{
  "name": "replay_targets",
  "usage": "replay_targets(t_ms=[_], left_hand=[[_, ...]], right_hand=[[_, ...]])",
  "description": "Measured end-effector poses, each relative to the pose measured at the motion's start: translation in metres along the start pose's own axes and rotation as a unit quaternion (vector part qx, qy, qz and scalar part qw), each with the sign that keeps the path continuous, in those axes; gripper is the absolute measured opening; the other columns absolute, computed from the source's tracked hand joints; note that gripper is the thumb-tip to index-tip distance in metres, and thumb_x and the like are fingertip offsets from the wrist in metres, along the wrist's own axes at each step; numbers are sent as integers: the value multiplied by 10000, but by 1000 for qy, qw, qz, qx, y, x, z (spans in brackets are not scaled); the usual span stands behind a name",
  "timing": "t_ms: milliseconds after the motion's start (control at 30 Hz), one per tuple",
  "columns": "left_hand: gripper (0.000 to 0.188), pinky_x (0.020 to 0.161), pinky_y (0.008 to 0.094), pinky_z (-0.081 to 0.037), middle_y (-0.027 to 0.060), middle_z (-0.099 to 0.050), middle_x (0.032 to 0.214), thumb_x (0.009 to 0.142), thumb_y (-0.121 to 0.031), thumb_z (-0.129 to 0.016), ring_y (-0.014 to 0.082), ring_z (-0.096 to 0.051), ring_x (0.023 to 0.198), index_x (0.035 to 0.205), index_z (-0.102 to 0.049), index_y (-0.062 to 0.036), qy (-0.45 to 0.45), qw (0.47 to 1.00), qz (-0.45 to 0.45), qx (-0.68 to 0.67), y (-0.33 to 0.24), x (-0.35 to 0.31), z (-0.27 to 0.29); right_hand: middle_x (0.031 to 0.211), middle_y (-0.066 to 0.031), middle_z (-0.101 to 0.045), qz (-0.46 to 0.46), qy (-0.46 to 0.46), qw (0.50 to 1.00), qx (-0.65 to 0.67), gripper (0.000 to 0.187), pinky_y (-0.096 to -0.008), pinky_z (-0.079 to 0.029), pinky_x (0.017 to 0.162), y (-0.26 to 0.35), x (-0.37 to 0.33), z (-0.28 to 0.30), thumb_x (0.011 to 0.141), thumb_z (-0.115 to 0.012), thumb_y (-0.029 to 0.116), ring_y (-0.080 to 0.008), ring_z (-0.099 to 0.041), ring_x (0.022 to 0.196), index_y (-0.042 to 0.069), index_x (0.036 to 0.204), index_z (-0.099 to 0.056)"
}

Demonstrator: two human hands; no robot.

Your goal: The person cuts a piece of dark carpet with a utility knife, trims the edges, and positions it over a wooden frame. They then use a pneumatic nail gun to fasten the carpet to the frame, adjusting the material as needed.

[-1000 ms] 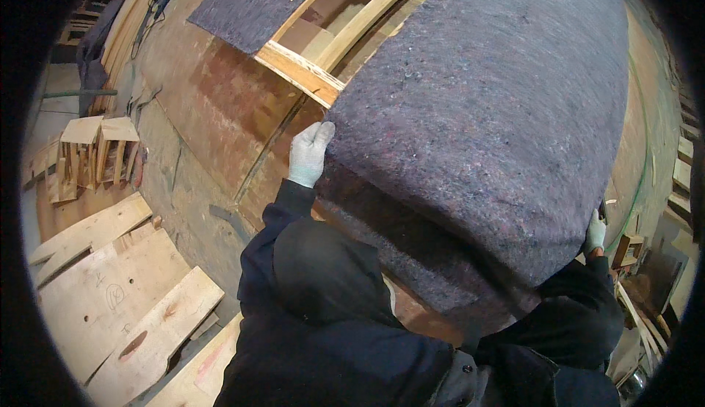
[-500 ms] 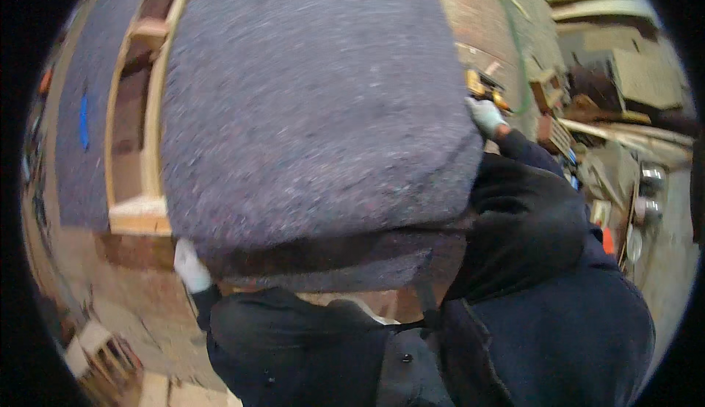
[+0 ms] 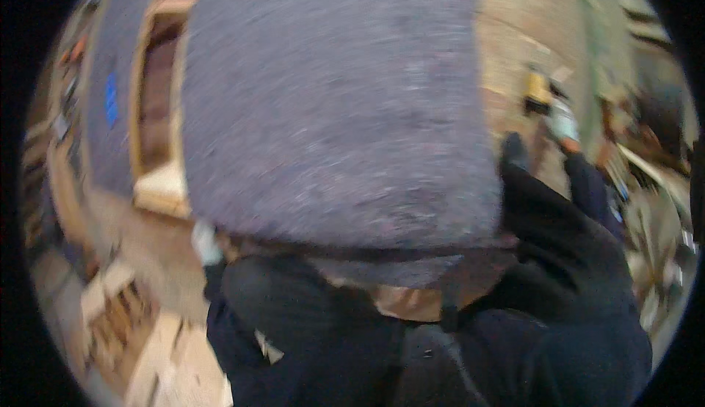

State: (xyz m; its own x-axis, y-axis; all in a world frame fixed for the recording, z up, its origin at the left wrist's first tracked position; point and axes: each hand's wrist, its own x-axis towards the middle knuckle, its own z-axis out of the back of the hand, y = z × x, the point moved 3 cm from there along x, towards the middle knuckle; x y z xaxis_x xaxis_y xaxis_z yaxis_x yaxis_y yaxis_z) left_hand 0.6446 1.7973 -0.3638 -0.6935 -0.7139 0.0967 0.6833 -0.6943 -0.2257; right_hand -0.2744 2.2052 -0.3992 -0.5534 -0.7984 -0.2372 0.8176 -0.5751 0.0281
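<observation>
A large sheet of speckled grey-purple felt (image 3: 338, 128) spreads in front of me, its near edge bent down over my lap. At its near left corner is my left hand (image 3: 205, 245) in a pale glove, close to the end of a wooden frame (image 3: 163, 190). Its fingers are too blurred to tell whether they grip the felt. Out beyond the felt's right edge reaches my right hand (image 3: 562, 122), also gloved. It is right beside a yellow-and-black power tool (image 3: 537, 90); motion blur hides whether its fingers close on the tool.
Left of the frame lies another felt-covered panel (image 3: 121, 143) with a blue mark (image 3: 111, 100). Wood offcuts (image 3: 172, 366) are at the lower left. A pale board surface (image 3: 514, 33) runs along the felt's right side, and a crumpled cloth or bag (image 3: 653, 223) lies farther right.
My right hand has moved off the felt's right edge, outward to the right. My left hand stays at the near left corner. The whole view has shifted, and my right leg now shows stretched out.
</observation>
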Motion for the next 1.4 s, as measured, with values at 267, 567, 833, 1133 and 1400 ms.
replay_targets(t_ms=[267, 567, 833, 1133, 1400], left_hand=[[324, 885, 304, -466, 49, -676, 1076, 1050, -223, -509, 145, -584, 981, 1161, -657, 43, -140, 776, 388, -477, -56, 21, -15], [347, 894, 301, -466, 48, -683, 1054, 1050, -253, -542, 132, -572, 962, 1169, -661, 50, -168, 776, 372, -482, -82, 43, -11], [356, 919, 320, -491, 91, -718, 1078, 1017, -234, -593, 150, -614, 995, 1214, -651, 57, -168, 797, 337, -472, -86, 49, -9], [400, 876, 391, -516, 238, -713, 1044, 989, -321, -611, 332, -684, 976, 1123, -683, 48, -147, 828, 305, -447, -68, 50, -28], [378, 894, 361, -495, 187, -729, 1039, 1020, -292, -555, 253, -668, 971, 1160, -674, 39, -169, 815, 249, -494, -72, 48, -27]], right_hand=[[1228, -211, -656, -1, 70, 984, -166, 589, -466, -499, 946, -135, 61, -100, 884, -645, 312, -385, -625, 1121, 78, 1407, -509], [758, -99, -650, -130, 141, 979, 65, 251, -378, -470, 635, 2, 55, 104, 873, -655, 221, -212, -601, 663, 10, 1007, -633], [586, 29, -471, 20, 183, 954, 237, 32, -255, -332, 466, 381, -10, 318, 780, -557, 62, -58, -432, 497, 40, 793, -576], [790, -51, -678, 367, 298, 868, 151, 327, -280, -521, 658, 701, -66, 279, 826, -719, 235, -150, -642, 678, -28, 1018, -701], [713, -87, -660, 328, 234, 915, 21, 323, -300, -500, 565, 757, -79, 234, 819, -707, 245, -152, -615, 590, -50, 950, -709]])
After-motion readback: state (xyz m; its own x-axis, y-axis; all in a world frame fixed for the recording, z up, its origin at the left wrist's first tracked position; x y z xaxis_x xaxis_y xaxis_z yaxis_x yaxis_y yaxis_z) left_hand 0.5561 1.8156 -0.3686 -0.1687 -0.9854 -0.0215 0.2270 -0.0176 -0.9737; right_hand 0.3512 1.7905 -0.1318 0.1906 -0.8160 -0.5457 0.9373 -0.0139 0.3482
